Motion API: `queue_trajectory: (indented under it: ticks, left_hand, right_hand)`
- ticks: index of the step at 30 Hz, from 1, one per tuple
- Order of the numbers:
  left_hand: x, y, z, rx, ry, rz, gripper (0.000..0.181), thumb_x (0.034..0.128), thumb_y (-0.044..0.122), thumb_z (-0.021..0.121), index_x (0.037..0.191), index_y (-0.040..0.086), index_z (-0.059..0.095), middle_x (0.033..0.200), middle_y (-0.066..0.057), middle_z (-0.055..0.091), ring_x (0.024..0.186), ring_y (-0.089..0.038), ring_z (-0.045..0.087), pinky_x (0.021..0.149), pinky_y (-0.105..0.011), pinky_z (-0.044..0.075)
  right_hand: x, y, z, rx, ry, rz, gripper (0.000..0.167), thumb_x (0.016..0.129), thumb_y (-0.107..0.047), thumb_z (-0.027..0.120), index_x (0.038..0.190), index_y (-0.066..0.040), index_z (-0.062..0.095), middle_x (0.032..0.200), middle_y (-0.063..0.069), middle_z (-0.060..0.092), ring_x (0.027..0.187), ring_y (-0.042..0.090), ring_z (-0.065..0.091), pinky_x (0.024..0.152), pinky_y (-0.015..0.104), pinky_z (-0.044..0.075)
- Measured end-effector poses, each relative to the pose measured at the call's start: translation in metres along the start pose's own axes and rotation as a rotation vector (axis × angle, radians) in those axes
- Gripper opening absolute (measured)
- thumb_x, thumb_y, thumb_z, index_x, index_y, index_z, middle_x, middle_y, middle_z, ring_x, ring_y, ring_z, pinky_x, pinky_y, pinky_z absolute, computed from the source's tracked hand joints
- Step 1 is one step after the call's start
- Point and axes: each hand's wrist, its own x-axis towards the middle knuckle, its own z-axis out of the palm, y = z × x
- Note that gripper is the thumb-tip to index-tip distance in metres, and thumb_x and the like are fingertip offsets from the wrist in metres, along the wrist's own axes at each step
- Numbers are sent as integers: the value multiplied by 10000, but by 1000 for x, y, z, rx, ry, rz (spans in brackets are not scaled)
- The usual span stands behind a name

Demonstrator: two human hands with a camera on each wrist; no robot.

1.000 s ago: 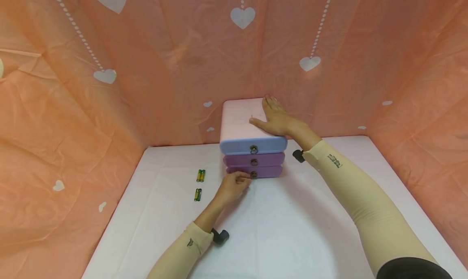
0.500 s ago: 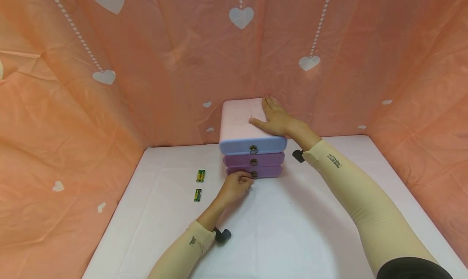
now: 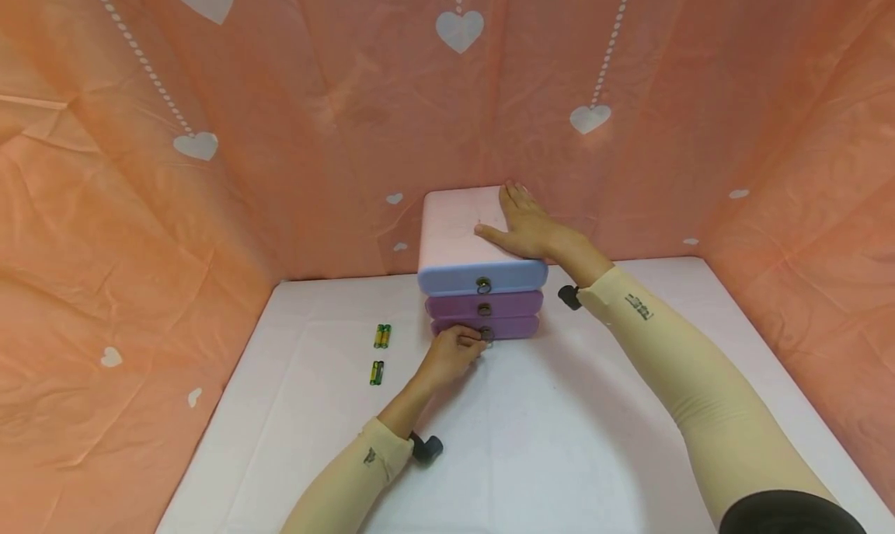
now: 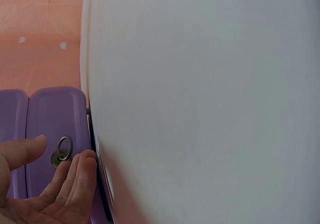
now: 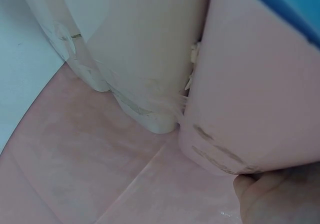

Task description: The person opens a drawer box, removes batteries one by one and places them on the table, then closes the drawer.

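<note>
A three-drawer box (image 3: pixel 454 221) with a pink top, one blue front and two purple fronts stands at the back of the table. At the bottom purple drawer (image 4: pixel 55 111) is my left hand (image 3: pixel 450 359). In the left wrist view its thumb (image 4: pixel 25 151) stands apart from the fingers, and the fingertips lie by the metal ring pull (image 4: pixel 65 146), which sticks out; whether they touch it I cannot tell. My right hand (image 3: pixel 524 229) rests flat on the box's top, fingers stretched toward the back. In the right wrist view only part of that hand (image 5: pixel 280 199) shows.
Two pairs of green-and-yellow batteries, a back pair (image 3: pixel 382 336) and a front pair (image 3: pixel 377 372), lie left of the box on the white table (image 3: pixel 559 456). Orange cloth (image 3: pixel 349 130) with white hearts hangs close behind the box and along both sides.
My left hand has shifted slightly right along the bottom drawer, and the ring pull now shows beyond its fingertips. My right hand stays on the box's top. All drawers look unmoved.
</note>
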Motion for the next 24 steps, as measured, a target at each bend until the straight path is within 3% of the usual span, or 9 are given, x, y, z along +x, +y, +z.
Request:
queue_trajectory:
  ticks: [10, 17, 24]
  left_hand:
    - [1, 0, 2, -74, -34, -47, 330, 1024, 157, 734, 1204, -111, 665, 1069, -191, 780, 919, -246, 769, 774, -304, 634]
    - [3, 0, 3, -97, -37, -80, 292, 1040, 174, 721, 1168, -88, 698, 1021, -189, 800, 886, -221, 767, 742, -269, 600]
    - [7, -1, 5, -193, -69, -92, 294, 1065, 134, 672, 1167, -137, 722, 1066, -237, 787, 978, -288, 780, 876, -333, 647]
  right_hand:
    - [-2, -2, -1, -5, -2, -1, 1063, 1070, -680, 428, 1671, 58, -45, 1769, 224, -143, 1645, 336, -155, 1341, 448, -70]
    - [-3, -3, -3, 4, -6, -3, 1070, 1067, -681, 437, 1671, 58, -46, 1768, 225, -145, 1645, 335, -157, 1340, 448, -75]
    - [0, 0, -1, 0, -13, 2, 1073, 1061, -703, 396, 1670, 51, -65, 1764, 223, -162, 1641, 332, -172, 1339, 446, -83]
